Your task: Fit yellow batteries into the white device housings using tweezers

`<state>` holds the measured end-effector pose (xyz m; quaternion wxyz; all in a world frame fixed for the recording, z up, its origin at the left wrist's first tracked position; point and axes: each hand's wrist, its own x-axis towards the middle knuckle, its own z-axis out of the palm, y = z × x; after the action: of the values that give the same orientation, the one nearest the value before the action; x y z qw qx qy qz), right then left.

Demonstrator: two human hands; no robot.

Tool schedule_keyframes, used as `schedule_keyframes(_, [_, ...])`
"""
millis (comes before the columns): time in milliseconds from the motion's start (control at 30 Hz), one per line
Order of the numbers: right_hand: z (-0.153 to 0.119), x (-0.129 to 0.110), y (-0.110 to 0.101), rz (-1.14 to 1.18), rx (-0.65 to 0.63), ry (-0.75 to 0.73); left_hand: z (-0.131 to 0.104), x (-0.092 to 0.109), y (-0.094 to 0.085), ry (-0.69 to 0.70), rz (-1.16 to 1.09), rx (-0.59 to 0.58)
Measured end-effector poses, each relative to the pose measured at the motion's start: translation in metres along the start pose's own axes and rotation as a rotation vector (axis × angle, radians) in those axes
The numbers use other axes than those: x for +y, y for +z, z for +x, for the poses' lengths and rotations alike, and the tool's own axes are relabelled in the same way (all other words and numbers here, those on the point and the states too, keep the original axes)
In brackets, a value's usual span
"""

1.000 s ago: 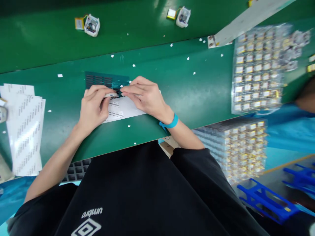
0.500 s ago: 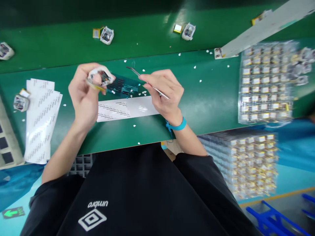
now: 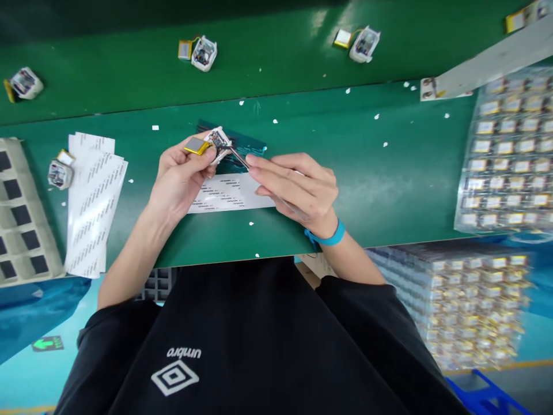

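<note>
My left hand (image 3: 181, 178) grips a small white device (image 3: 219, 143) with an exposed circuit board. A yellow-edged battery (image 3: 197, 145) is beside the device, over my left fingers. My right hand (image 3: 298, 187) is closed around metal tweezers (image 3: 240, 158), whose dark tips are at the device's board. Beneath the hands lie a dark teal sheet (image 3: 254, 145) with black marks and a white printed label sheet (image 3: 233, 193), which my right fingers partly cover.
Similar devices (image 3: 204, 53) with batteries lie on the green surface at the back. Label strips (image 3: 93, 207) and a compartment tray (image 3: 26, 219) are at left. Filled clear trays (image 3: 501, 167) stand at right, near a slanted white bar (image 3: 496, 57). White dots are scattered about.
The tweezer tips have come down to the device, and my hands are closer together. The battery now shows clearly beside the device. The whole view has shifted, with most table items appearing further right.
</note>
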<state>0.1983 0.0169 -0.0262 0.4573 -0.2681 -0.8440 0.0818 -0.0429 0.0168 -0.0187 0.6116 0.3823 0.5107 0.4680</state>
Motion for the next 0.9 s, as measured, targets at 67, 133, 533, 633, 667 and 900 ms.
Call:
schedule_keyframes(67, [0.0, 0.0, -0.003, 0.067, -0.025, 0.002, 0.0, -0.002, -0.001, -0.008, -0.011, 0.04])
schedule_keyframes(133, [0.0, -0.001, -0.003, 0.099, -0.032, -0.013, -0.001, -0.001, -0.002, -0.01, -0.018, 0.081])
schedule_keyframes(533, [-0.007, -0.009, 0.01, 0.018, -0.128, -0.046, -0.007, -0.008, 0.008, 0.02, -0.022, 0.178])
schedule_keyframes(633, [-0.008, -0.013, 0.011, 0.027, -0.167, -0.015, -0.007, -0.011, 0.008, 0.073, -0.024, 0.183])
schedule_keyframes(667, [-0.008, -0.013, 0.011, 0.028, -0.177, -0.015, -0.008, -0.011, 0.008, 0.086, -0.034, 0.186])
schedule_keyframes(900, [-0.002, -0.018, 0.009, -0.134, -0.105, -0.175, -0.013, -0.008, 0.016, 0.116, -0.037, 0.214])
